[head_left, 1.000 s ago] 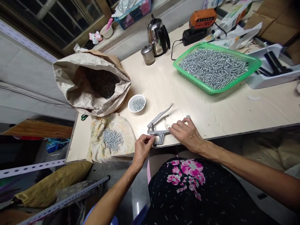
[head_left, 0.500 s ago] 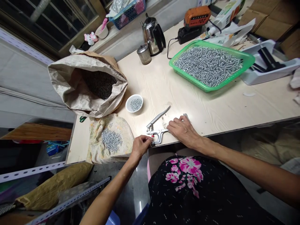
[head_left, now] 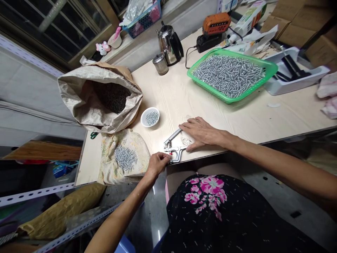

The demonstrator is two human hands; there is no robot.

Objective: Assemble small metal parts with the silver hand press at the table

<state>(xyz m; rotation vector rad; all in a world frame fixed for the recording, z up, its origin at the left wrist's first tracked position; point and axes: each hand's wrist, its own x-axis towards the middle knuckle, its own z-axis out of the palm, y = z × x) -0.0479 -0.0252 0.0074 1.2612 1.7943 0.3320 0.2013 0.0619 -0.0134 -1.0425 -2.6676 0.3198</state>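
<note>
Silver hand-press pliers (head_left: 179, 150) lie at the table's front edge, their long upper handle (head_left: 172, 136) raised at an angle. A spring and a small red part show near the jaw. My left hand (head_left: 157, 163) is closed in a pinch at the jaw; whatever sits between the fingertips is too small to make out. Spread wide, my right hand (head_left: 201, 133) has its fingertips on the end of the upper handle and its thumb by the lower handle's end. Left of my left hand, small silver threaded pieces (head_left: 125, 158) are heaped on a patterned cloth (head_left: 143, 149).
A white bowl (head_left: 142, 119) of similar pieces stands behind the pliers. An open sack (head_left: 76, 105) with dark contents is at the back left. A green basket (head_left: 226, 100) full of metal pieces sits right, near a kettle (head_left: 168, 42) and an orange battery (head_left: 216, 24).
My right hand has let go of a small pale thing at the table's edge, moved left and opened across the pliers' handles. My left hand stays pinched at the jaw.
</note>
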